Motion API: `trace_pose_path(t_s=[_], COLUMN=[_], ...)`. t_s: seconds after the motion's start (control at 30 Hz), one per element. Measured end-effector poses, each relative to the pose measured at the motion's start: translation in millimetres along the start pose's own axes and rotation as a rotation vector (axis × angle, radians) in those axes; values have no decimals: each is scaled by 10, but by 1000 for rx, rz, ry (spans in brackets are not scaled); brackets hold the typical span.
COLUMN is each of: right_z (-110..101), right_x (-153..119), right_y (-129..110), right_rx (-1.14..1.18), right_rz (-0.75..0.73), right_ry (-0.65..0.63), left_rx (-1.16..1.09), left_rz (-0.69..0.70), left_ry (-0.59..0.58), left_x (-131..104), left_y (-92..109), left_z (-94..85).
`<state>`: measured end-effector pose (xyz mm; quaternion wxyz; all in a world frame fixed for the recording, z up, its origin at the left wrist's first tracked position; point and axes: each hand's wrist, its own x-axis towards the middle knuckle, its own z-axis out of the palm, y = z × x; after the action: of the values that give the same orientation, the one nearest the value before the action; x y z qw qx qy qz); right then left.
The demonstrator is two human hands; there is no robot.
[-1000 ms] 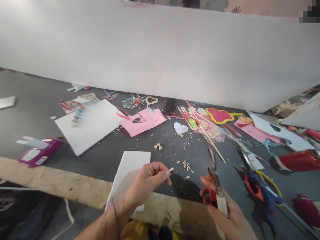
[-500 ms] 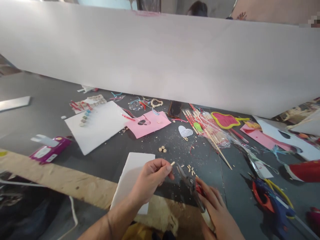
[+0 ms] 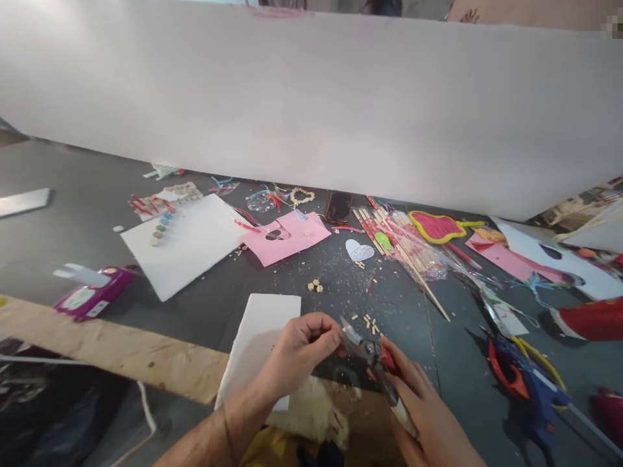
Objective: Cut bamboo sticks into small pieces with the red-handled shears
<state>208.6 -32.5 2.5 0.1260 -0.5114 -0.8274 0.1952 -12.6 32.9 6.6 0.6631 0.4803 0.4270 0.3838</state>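
Note:
My left hand (image 3: pixel 311 340) is closed in a pinch of thumb and fingers, holding a short piece of wooden stick that is mostly hidden at the fingertips. My right hand (image 3: pixel 413 399) is wrapped round the handles of pruning shears (image 3: pixel 370 353), one red and one pale. Their jaws point up and left, with the tip beside my left fingertips. Several short cut stick pieces (image 3: pixel 370 324) lie just beyond the shears. Farther back sit small clusters of stick pieces (image 3: pixel 315 285). A white foam board (image 3: pixel 257 331) lies under my left forearm.
Across the dark table (image 3: pixel 302 318) lie a pink sheet (image 3: pixel 311 230), a phone (image 3: pixel 338 207), chopsticks (image 3: pixel 421 279), a white paper heart (image 3: pixel 359 250) and a blue glue gun (image 3: pixel 535 383). A purple device (image 3: pixel 95 292) lies left. A tall white panel (image 3: pixel 311 97) stands behind.
The piece in my left hand stuck out clearly before and now barely shows. The shears' tip and my left fingertips have come closer together. The view has shifted slightly.

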Motion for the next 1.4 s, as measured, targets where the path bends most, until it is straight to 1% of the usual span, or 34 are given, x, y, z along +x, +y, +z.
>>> trace_pose_path(t_s=[0.23, 0.33, 0.43, 0.5, 0.53, 0.63, 0.73, 0.9, 1.07, 1.17, 1.27, 1.4], right_z=[-28, -6, 23, 30, 28, 17, 21, 58, 87, 106, 122, 138], right_x=[-1, -14, -29, -33, -32, -16, 0, -2, -4, -12, -23, -23], right_y=[-8, -3, -8, -22, -29, -44, -47, -59, -61, -40, -27, -29], right_rx=[-6, -4, 31, 46, 37, -36, -80, -68, -81, -110, -136, -151], right_rz=[15, 27, 104, 179, 194, 128, 70, 83, 34, 13, 21, 69], right_ry=[-9, -37, -30, 11, 32, 44, 53, 73, 96, 104, 83, 62], left_rx=[62, 78, 76, 69, 70, 86, 77, 89, 116, 114, 121, 177], left_rz=[-22, -16, 6, 31, 43, 59, 64, 67, 56, 25, -3, -3], left_ry=[-47, -57, -57, -62, -72, -112, -127, -141, -138, -130, -116, -84], left_x=[-27, -29, -27, -27, -29, -47, -66, -65, -71, -80, -76, -55], left_y=[-5, -8, -17, -20, -19, -8, -1, -6, 15, 22, 12, 2], left_z=[14, 13, 3, 0, 3, 25, 47, 39, 35, 47, 62, 80])
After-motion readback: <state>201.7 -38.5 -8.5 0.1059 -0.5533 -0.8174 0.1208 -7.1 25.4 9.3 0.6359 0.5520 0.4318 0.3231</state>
